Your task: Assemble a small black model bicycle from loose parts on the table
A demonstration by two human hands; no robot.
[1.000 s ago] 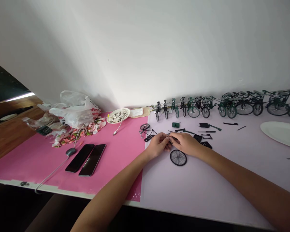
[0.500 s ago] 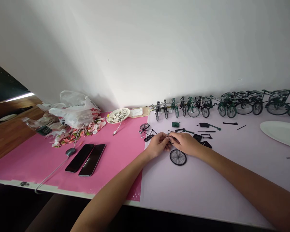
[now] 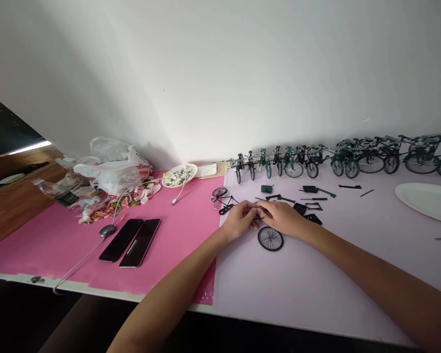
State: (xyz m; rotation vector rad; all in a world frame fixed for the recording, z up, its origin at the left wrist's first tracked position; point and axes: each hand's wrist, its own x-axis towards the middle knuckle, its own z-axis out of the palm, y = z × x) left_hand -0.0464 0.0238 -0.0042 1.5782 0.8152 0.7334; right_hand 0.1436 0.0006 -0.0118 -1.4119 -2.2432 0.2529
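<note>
Left hand (image 3: 241,220) and right hand (image 3: 283,217) meeting fingertip to fingertip, both pinching a small thin black part (image 3: 259,212), loose black spoked toy wheel (image 3: 270,239) just below on the pale lilac table (image 3: 297,284)

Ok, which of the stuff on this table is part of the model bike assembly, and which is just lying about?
In use:
- left hand and right hand, pinching a small dark part
- loose wheel
- black frame pieces
- finished model bikes

Lying about:
- two phones
- plastic bag
- pink wrappers
- white plate
</note>
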